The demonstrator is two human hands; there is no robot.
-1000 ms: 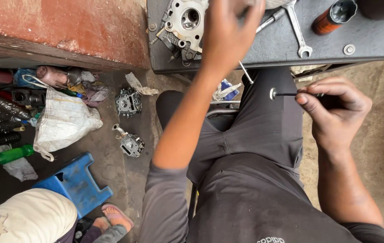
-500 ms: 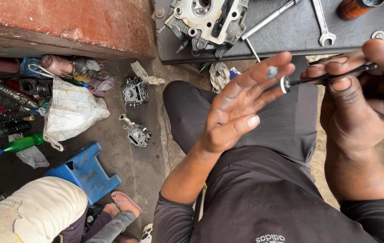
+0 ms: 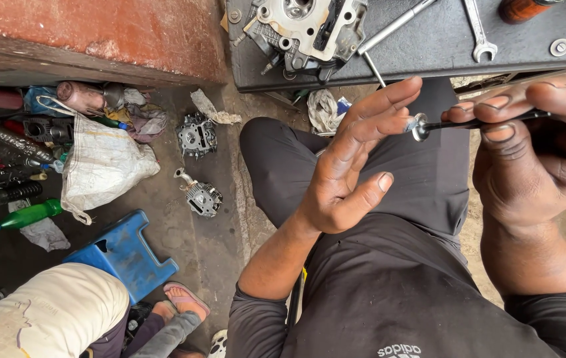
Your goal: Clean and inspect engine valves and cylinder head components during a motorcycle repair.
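My right hand (image 3: 535, 156) pinches the thin black stem of an engine valve (image 3: 455, 123), held level in front of me, its shiny round head pointing left. My left hand (image 3: 356, 162) is open, fingers straight and together, with the fingertips resting against the valve head (image 3: 419, 126). Both hands are greasy and hover above my lap in dark trousers. On the dark bench (image 3: 442, 50) just beyond sits a grey metal cylinder head (image 3: 306, 26).
Wrenches (image 3: 478, 30) and a long rod (image 3: 392, 28) lie on the bench, with a washer (image 3: 559, 47). On the floor at left: engine parts (image 3: 196, 136), a white sack (image 3: 100, 169), a green bottle (image 3: 27, 215), a blue stool (image 3: 124, 255). Another person's knee (image 3: 51, 315) and sandalled foot (image 3: 183, 301) are at lower left.
My left hand came back from the cylinder head on the bench to the valve, and both hands rose closer to the camera. The right hand has kept hold of the valve stem.
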